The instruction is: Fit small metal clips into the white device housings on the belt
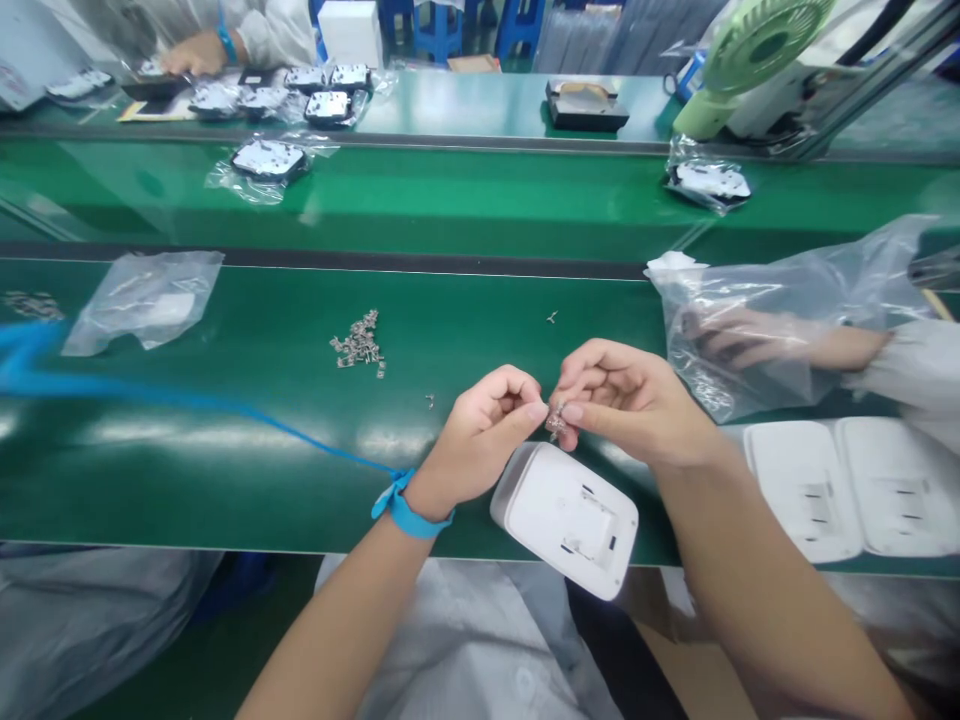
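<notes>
My left hand (491,430), with a blue strap at its wrist, has thumb and forefinger pinched at the small metal parts (556,422). These parts sit between the fingertips of my right hand (626,400), and the two hands nearly touch. Just below them a white plastic housing (566,515) lies tilted at the table's front edge, its recessed face up. A pile of small metal parts (358,342) rests on the green table to the left. Single metal pieces lie near it (430,401) and beyond my hands (552,317).
At the right, another person's hand (757,338) is behind or in a clear plastic bag (810,290), above two white covers (806,490). A clear bag (146,300) lies left. Bagged parts (268,160) sit on the green strip beyond, and a green fan (757,50) stands back right.
</notes>
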Tool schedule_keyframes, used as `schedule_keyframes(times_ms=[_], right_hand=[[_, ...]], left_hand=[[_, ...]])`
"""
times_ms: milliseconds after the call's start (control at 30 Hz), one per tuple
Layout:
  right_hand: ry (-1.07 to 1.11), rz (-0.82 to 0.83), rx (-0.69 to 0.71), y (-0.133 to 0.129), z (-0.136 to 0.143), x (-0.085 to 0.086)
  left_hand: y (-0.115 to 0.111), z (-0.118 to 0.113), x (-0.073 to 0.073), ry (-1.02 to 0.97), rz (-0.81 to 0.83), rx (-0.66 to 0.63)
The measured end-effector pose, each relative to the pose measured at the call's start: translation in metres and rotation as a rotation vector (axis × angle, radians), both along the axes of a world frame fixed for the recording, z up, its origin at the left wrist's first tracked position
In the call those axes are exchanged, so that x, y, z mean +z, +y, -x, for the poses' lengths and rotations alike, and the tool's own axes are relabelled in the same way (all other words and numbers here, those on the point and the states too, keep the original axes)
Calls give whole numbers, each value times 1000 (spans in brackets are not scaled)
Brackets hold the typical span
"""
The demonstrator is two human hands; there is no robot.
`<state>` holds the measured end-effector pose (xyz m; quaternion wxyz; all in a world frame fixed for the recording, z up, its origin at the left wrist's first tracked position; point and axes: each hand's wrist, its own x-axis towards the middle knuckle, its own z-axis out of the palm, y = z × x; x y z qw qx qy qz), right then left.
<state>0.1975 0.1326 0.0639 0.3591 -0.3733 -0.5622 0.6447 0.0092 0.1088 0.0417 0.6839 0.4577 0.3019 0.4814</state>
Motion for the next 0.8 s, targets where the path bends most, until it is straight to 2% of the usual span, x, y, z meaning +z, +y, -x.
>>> schedule_keyframes(times_ms=[233,433,500,667,800], right_hand=[[11,-17,-10,0,3,-3],[-12,-173,5,-2,6,2],[-98,-329,11,-2,4,3],[-405,-938,78,0,-3,4],[-418,-1197,112,-2,0,5]], left_hand=[[3,8,-1,159,-160,35],[3,9,-5,130,-146,-90],[3,10,-5,134,-120,-112],[4,13,-2,221,16,-199],[5,10,-3,320,59,-151]])
